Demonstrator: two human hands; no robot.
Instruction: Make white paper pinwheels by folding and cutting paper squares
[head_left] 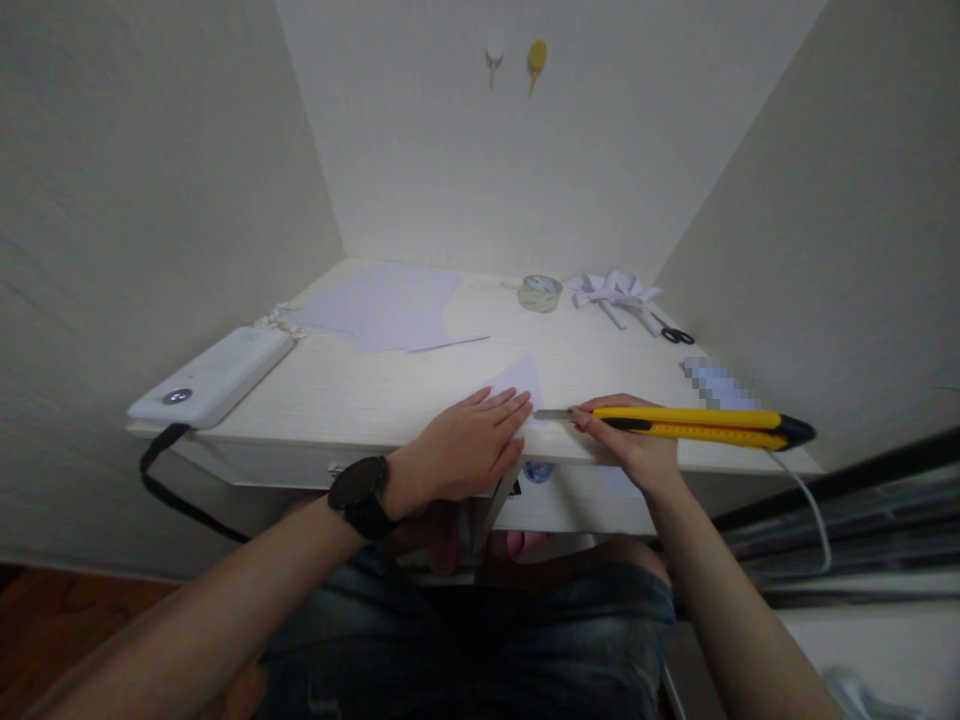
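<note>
With the small paper piece (pixel 523 375) as the clock's centre, near the front edge of the surface (pixel 322 400), the left hand (pixel 472 445) lies at 7 o'clock, palm down and flat, fingers straight, close together and pointing toward 2 o'clock, covering part of that paper. Its forearm comes in from 8 o'clock, a black watch (pixel 364 490) on the wrist. At 4 o'clock the right hand (pixel 637 450) pinches the yellow utility knife (pixel 697 414) between thumb and fingers near the blade end; the handle points toward 3 o'clock, the blade toward 9, its tip at the paper's right edge beside the left fingertips. The right forearm rises from 5 o'clock. At 9 o'clock, a white power bank (pixel 232 370) shows a lit display (pixel 178 397), digits too small to read surely. At 3 o'clock, a bluish-white item (pixel 724 388) is pixelated, any lettering illegible.
</note>
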